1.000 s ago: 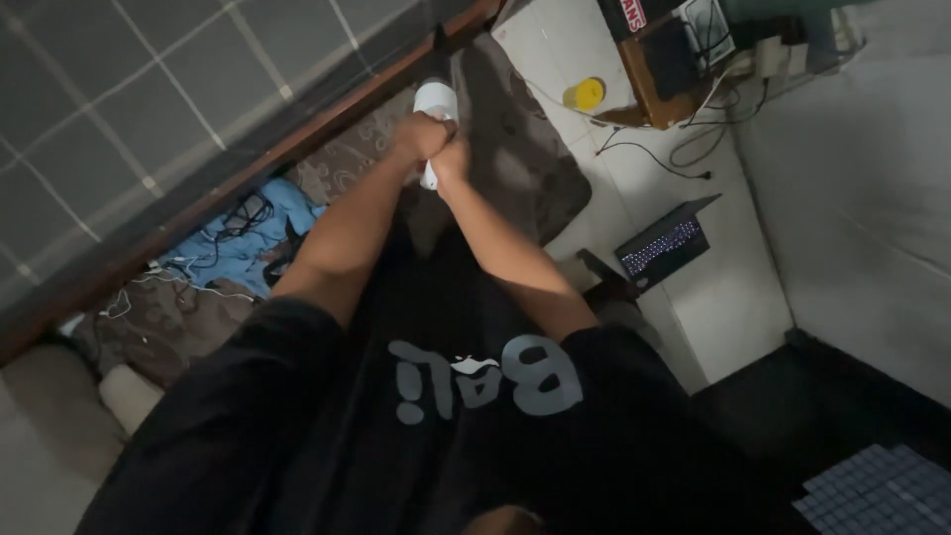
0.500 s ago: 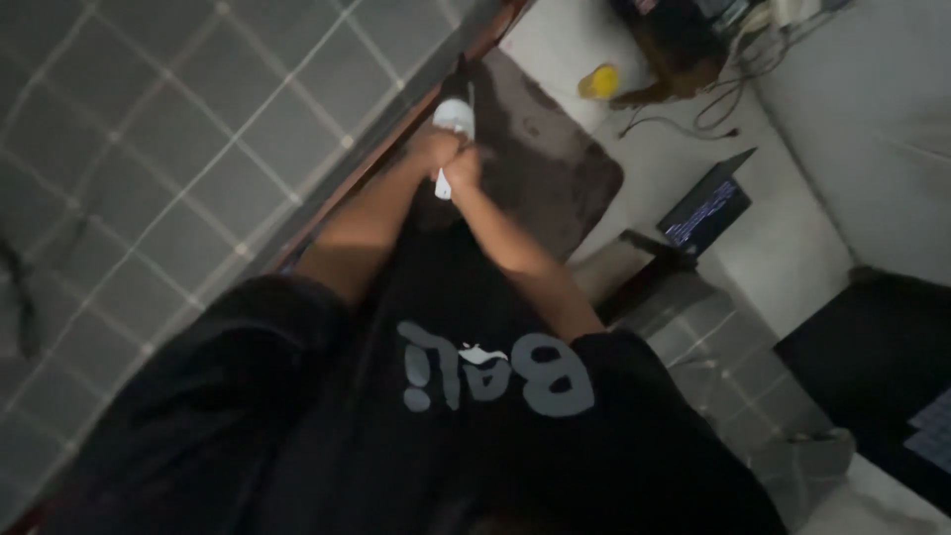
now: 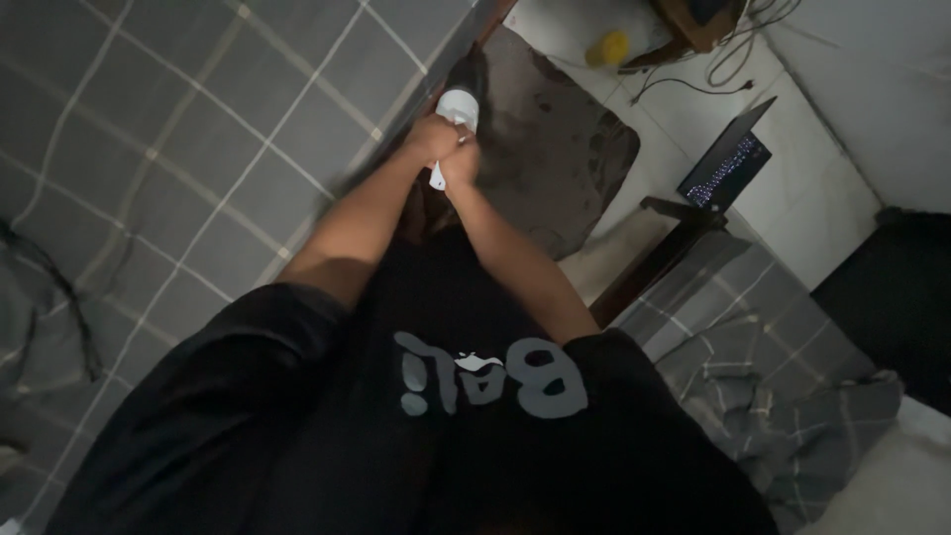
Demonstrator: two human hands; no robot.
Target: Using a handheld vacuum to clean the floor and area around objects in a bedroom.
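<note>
Left hand (image 3: pixel 432 139), right hand (image 3: pixel 460 164) grip white object (image 3: pixel 457 105) — bed edge (image 3: pixel 421 84) just beside.

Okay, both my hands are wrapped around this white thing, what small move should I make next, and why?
Probably steady your grip before anything else. Your left hand and right hand are pressed together around the white object, which sticks out beyond your fists over the dark rug. The picture is dim and blurred, so what the object is cannot be told; holding firm looks safest.
</note>
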